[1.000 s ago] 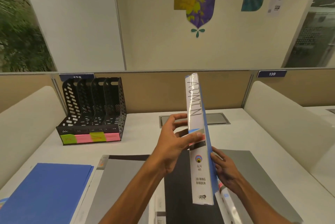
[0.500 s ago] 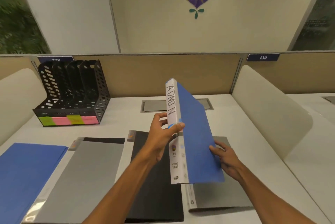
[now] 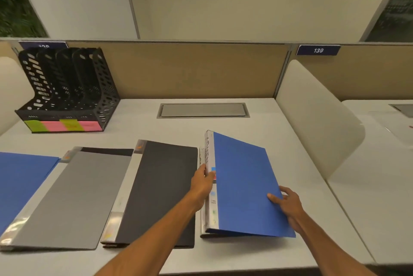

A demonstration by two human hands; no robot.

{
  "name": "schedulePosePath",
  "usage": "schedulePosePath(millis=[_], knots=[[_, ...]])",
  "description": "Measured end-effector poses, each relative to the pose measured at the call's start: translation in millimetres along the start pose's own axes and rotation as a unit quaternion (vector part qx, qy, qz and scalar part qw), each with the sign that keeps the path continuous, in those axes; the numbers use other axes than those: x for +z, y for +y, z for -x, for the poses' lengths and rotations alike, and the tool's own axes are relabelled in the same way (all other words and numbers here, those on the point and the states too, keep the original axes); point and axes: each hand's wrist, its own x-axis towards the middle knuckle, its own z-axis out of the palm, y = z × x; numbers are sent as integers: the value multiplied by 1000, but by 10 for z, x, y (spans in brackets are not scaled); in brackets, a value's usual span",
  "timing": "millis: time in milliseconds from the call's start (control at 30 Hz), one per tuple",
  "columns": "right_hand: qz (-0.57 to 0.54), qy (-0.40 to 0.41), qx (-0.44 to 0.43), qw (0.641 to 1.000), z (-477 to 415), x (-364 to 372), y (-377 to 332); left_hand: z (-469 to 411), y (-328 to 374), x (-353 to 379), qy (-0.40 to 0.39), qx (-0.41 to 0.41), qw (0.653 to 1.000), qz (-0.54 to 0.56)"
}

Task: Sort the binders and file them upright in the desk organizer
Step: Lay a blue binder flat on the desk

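A blue ring binder (image 3: 243, 184) with a white spine lies almost flat at the right of the desk, over another binder that is mostly hidden. My left hand (image 3: 202, 183) grips its spine. My right hand (image 3: 288, 205) holds its lower right edge, thumb on the cover. To the left lie a black binder (image 3: 161, 190), a grey binder (image 3: 73, 197) and a second blue binder (image 3: 20, 182), all flat. The black mesh desk organizer (image 3: 105, 94) stands at the back left with green and pink sticky labels on its front. Its slots hold nothing.
A grey cable hatch (image 3: 203, 110) is set into the white desk (image 3: 279, 123) near the back. A tan partition runs behind. White curved dividers (image 3: 312, 115) border the desk right and left. A neighbouring desk lies beyond the right divider.
The blue binder went from upright in the air, spine toward me, down to nearly flat on the right of the desk. Both hands came down with it.
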Motion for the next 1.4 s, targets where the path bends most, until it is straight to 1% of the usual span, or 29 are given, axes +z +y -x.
schedulePosePath(millis=[133, 300, 467, 533, 667, 833, 900, 967, 1100, 1200, 1400], knots=[[25, 0, 11, 1000, -39, 22, 30, -129, -167, 66, 34, 12, 996, -80], [68, 0, 16, 998, -128, 84, 24, -287, -282, 43, 47, 16, 988, -147], [158, 22, 12, 987, -141, 140, 9, -301, -363, 47, 54, 13, 986, -159], [216, 34, 10, 976, -123, 176, 6, -309, -379, 43, 53, 11, 986, -160], [342, 37, -7, 939, -58, 260, -15, -321, -351, 11, 53, 4, 985, -164], [414, 43, -17, 909, 74, 387, -47, -228, -304, -146, 51, 15, 978, -201], [432, 51, -43, 900, 150, 501, -96, -158, -299, -278, 45, 37, 967, -248], [441, 57, -78, 892, 228, 661, -165, -100, -324, -435, 40, 60, 948, -311], [458, 54, -145, 875, 417, 1062, -311, 13, -373, -837, 57, 95, 892, -439], [461, 37, -194, 865, 571, 1430, -450, 96, -401, -1207, 67, 119, 860, -492], [480, 16, -279, 832, 995, 2289, -678, 330, -505, -1996, 110, 126, 846, -507]])
